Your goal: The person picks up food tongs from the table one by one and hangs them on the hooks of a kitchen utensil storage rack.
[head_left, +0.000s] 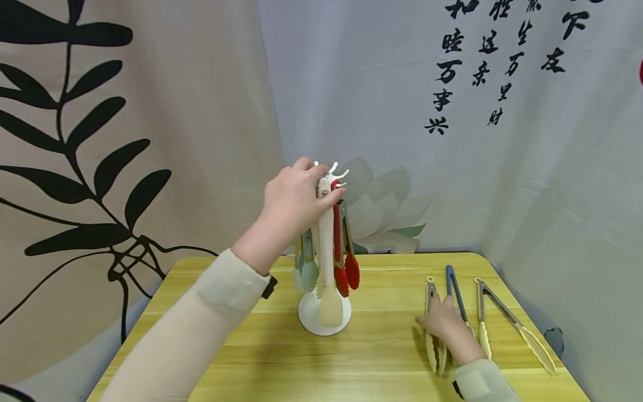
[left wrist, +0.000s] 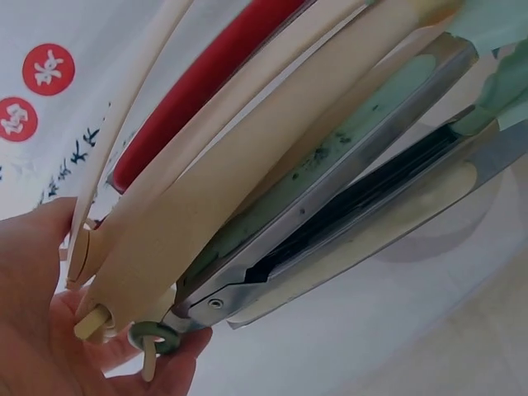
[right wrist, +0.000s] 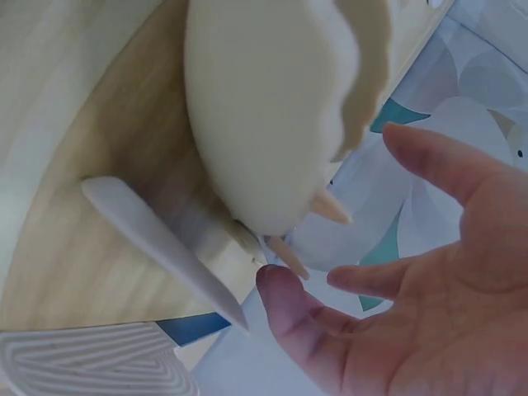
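Note:
My left hand [head_left: 296,192] grips the top of a white utensil stand [head_left: 307,318], thumb and fingers around its hooks. From the stand hang a cream spatula [head_left: 330,310], red-tipped tongs [head_left: 353,272] and mint-green utensils [head_left: 309,274]. In the left wrist view, a green hanging ring [left wrist: 157,337] sits on a hook right by the left fingertips. My right hand [head_left: 447,324] is over cream-tipped tongs [head_left: 432,357] lying on the table. Its fingers are spread and loosely bent in the right wrist view, beside the tongs' scalloped cream head [right wrist: 264,107].
Right of the first tongs lie blue-handled tongs [head_left: 454,287] and another cream-tipped pair [head_left: 507,315], spread in a V near the table's right edge. The wooden table [head_left: 392,290] backs onto a printed curtain [head_left: 361,84].

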{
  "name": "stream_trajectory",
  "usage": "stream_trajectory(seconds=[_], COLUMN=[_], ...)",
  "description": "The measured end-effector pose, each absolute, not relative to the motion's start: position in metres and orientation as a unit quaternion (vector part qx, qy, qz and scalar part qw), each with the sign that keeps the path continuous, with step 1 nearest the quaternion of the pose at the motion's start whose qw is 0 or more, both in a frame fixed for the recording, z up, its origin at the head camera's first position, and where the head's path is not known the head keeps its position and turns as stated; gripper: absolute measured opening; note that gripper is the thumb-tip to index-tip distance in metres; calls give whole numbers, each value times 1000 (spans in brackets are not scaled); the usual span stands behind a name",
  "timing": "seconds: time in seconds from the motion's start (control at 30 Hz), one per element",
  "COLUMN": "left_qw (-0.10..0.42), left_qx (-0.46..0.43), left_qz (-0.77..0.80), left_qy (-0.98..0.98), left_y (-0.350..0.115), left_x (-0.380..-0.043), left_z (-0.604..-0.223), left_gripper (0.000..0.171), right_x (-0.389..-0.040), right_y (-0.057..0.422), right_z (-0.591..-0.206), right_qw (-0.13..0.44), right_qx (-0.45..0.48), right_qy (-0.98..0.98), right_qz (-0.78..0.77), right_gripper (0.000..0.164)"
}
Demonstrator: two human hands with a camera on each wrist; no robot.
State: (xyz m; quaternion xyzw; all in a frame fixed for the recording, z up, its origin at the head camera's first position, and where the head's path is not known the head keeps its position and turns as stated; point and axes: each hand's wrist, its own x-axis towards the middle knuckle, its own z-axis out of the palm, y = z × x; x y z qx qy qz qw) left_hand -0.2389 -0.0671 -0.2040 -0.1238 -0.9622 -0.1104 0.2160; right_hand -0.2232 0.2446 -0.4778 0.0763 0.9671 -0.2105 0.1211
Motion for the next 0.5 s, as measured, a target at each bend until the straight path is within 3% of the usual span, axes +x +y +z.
stream_trajectory(seconds=[0.5], left_qw=[238], left_qx=[-125], left_qz=[-123], left_qy=[-955], left_y=[-64], left_x=[-240], left_z=[-208], left_gripper=[46], right_x=[-231], right_y=[247], right_z=[-484], right_qw=[146], right_qx=[91], right_qy=[964], right_qz=[-202], right_gripper=[92])
